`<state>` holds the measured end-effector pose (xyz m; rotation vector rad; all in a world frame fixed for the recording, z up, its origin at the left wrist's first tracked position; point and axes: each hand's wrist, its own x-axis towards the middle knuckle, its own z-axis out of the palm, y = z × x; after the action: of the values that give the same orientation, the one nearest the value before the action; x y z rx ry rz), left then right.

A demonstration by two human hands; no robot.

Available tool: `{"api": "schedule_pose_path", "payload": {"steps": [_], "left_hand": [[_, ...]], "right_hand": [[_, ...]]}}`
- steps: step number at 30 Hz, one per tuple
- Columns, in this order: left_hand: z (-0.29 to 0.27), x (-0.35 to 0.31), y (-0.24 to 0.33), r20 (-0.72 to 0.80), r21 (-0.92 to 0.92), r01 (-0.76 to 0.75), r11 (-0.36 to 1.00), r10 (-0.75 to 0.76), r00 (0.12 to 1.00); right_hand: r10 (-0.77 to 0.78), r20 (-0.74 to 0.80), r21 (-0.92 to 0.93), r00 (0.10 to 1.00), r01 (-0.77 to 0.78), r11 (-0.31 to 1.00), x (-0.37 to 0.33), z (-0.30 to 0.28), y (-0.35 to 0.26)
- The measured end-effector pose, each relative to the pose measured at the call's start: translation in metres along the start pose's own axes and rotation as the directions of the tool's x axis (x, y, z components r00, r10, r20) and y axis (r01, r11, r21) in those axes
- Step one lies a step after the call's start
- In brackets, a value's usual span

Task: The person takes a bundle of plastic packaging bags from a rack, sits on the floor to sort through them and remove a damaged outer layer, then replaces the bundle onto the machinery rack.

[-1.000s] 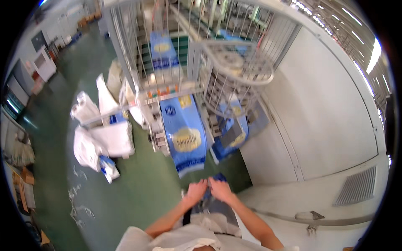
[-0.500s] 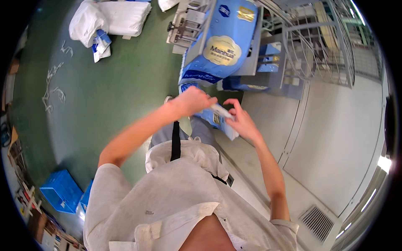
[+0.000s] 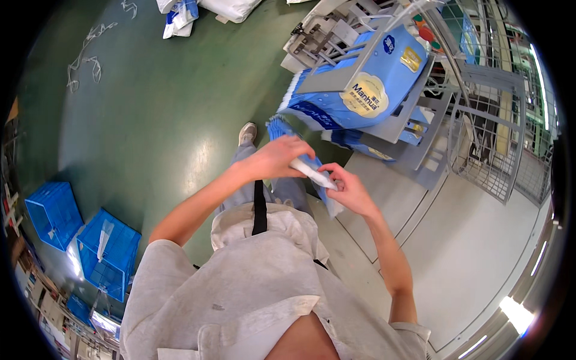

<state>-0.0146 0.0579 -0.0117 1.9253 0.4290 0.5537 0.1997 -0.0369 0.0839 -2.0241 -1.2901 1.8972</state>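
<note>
Basically, left hand [image 3: 279,158] and right hand [image 3: 350,190] each pinched one end of a white folded strip [image 3: 314,174], long axis slanting bodyward from left grip to right grip; blue plastic bag [image 3: 279,128] lay under both, one end beyond the left.

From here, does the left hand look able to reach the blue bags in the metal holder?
Probably yes: the blue bags jut from the metal holder, near end uncovered, just ahead of the left hand. That hand seems to grip the white-edged bag, though, so likely needs freeing first.
</note>
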Motion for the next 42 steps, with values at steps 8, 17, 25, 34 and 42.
{"api": "schedule_pose_path", "payload": {"steps": [8,17,25,34,42], "left_hand": [[0.032,-0.040,0.003,0.028,0.160,-0.049,0.986,0.045,0.999],[0.066,-0.093,-0.067,0.007,-0.193,0.150,0.970,-0.152,0.988],[0.112,-0.106,-0.145,-0.212,0.035,0.289,0.957,-0.276,0.938],[0.117,-0.061,-0.163,-0.256,0.013,0.216,0.976,-0.206,0.945],[0.140,-0.022,-0.146,-0.245,0.090,0.234,0.968,-0.206,0.947]], "right_hand": [[0.071,0.147,-0.444,0.987,0.002,0.896,0.025,0.014,0.012],[0.226,0.283,-0.228,0.932,-0.163,0.960,-0.042,-0.018,-0.061],[0.114,0.100,-0.573,0.988,-0.036,0.819,-0.135,-0.021,-0.141],[0.163,0.059,-0.782,0.985,-0.056,0.621,-0.220,-0.020,-0.182],[-0.049,-0.116,-0.741,0.992,-0.053,0.670,-0.287,-0.062,-0.195]]}}
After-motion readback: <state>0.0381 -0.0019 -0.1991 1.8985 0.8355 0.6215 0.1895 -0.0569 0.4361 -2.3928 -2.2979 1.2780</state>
